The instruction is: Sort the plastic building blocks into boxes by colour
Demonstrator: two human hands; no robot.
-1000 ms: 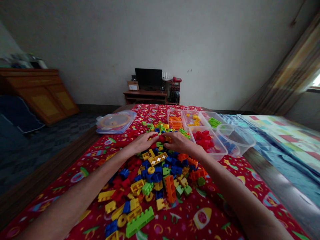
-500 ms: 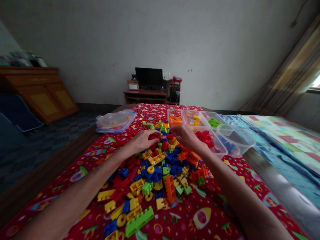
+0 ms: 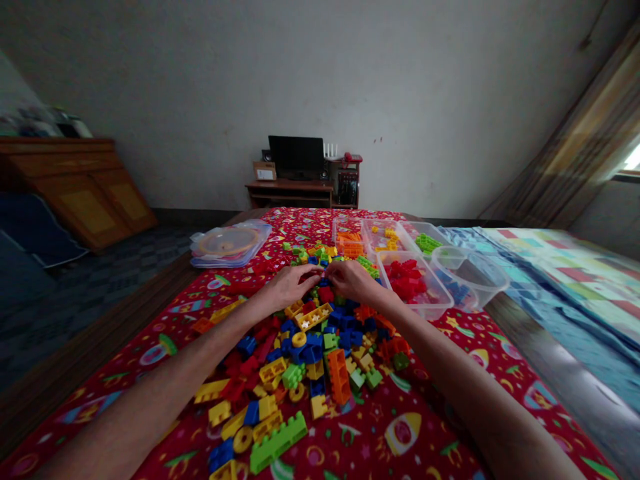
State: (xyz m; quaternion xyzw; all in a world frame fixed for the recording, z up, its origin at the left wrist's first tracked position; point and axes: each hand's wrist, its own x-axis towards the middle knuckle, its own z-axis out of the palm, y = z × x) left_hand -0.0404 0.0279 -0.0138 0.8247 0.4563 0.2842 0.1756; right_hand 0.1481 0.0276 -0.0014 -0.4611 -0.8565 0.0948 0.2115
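Note:
A loose heap of toy building bricks (image 3: 310, 347) in yellow, blue, red, green and orange covers the middle of the red patterned tablecloth (image 3: 360, 440). Over its far part, my left hand (image 3: 291, 287) bends its fingers inward, fingertips drawn together. Facing it, my right hand (image 3: 351, 280) has its fingers curled down in a pinch. The two sets of fingertips almost meet above the bricks; whatever lies between them is too small and covered to make out. A yellow brick (image 3: 314, 317) and a red brick (image 3: 326, 294) lie just below the hands.
Right of the heap stand clear plastic boxes holding sorted pieces: red (image 3: 445, 301), orange (image 3: 350, 247), yellow (image 3: 385, 241) and green (image 3: 427, 243). A clear tub (image 3: 487, 280) has blue pieces beside it. Stacked lids (image 3: 227, 243) lie at left. A bed (image 3: 575, 293) adjoins the table.
My right hand has moved left and slightly nearer, away from the red box, to meet my left hand. The red piece seen by my left fingers is now covered.

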